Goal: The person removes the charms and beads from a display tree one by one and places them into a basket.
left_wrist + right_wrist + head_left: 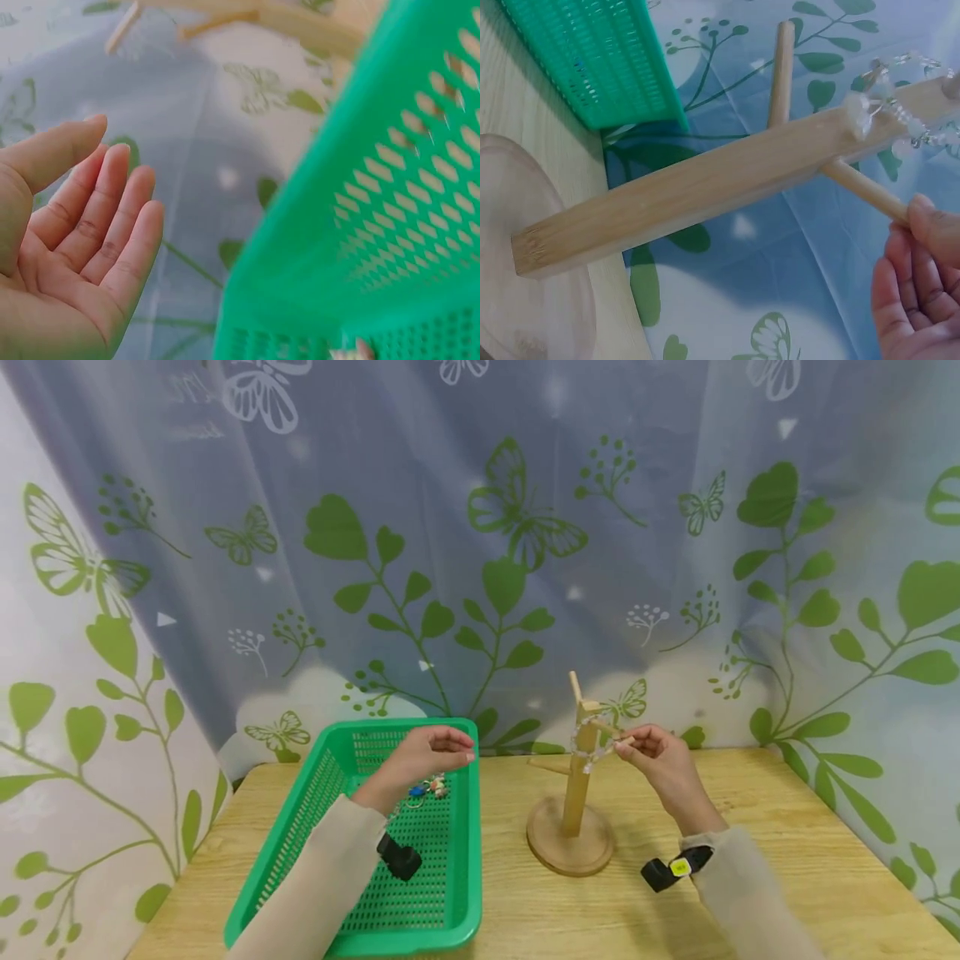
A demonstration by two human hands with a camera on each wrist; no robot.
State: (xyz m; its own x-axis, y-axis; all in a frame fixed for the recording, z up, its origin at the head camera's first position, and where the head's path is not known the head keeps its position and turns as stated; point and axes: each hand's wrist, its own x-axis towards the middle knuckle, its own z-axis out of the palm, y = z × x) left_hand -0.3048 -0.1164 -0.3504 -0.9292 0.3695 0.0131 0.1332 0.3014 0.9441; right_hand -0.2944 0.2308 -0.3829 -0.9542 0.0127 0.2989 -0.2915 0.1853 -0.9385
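A wooden stand (pixel 573 793) with a round base and several pegs stands on the table. A bracelet (pixel 587 767) of clear and pale beads hangs near its top; the right wrist view shows the bracelet (pixel 859 115) against the post. My right hand (pixel 663 764) pinches the tip of one peg (pixel 866 193) between thumb and fingers. My left hand (pixel 427 753) is over the green basket (pixel 471 893), fingers loosely bent and nothing in them. Small trinkets (pixel 427 789), one blue and one red and white, lie in the basket below it.
The wooden table (pixel 757 827) carries the basket on the left and the stand right of it. Behind the table hangs a curtain (pixel 420 552) printed with leaves and butterflies. Each wrist wears a black camera strap.
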